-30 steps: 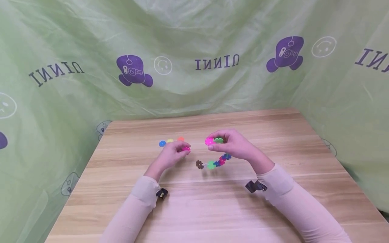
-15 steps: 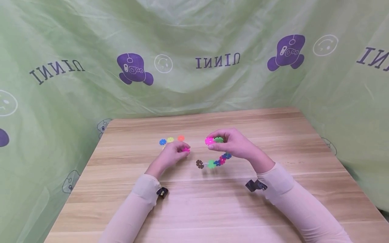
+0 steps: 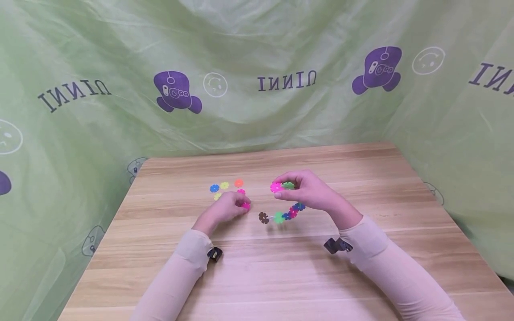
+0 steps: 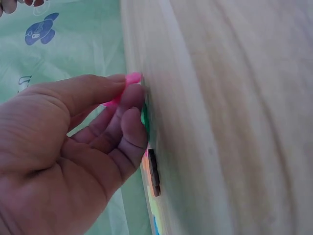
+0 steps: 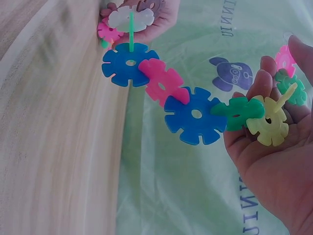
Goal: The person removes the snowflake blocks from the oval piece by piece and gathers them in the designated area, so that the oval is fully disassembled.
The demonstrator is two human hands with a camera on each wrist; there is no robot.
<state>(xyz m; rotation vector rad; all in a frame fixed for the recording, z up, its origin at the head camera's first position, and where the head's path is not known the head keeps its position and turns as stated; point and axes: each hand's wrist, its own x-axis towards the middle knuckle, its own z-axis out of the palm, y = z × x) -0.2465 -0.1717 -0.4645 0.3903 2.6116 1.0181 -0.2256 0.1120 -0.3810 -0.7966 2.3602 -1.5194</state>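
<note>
My right hand (image 3: 305, 189) grips one end of a chain of plastic snowflake discs (image 3: 286, 215), pinching its pink and green end discs (image 3: 281, 186) above the table. The chain hangs down and curves left to a brown disc (image 3: 263, 217) near the tabletop. In the right wrist view the chain (image 5: 190, 115) runs blue, pink, blue, green, yellow into my palm. My left hand (image 3: 229, 206) rests low on the table and pinches a single pink disc (image 3: 245, 205), which shows between thumb and fingertips in the left wrist view (image 4: 128, 83).
Loose discs lie on the wooden table (image 3: 281, 276) beyond my left hand: blue (image 3: 214, 188), yellow (image 3: 224, 185), orange (image 3: 238, 183) and another pink (image 3: 241, 191). A green printed cloth (image 3: 257, 71) walls in the table at the back and both sides.
My left hand, with its pink disc, has come a little nearer and lower, uncovering a pink and a yellow disc behind it. My right hand and the chain have stayed put.
</note>
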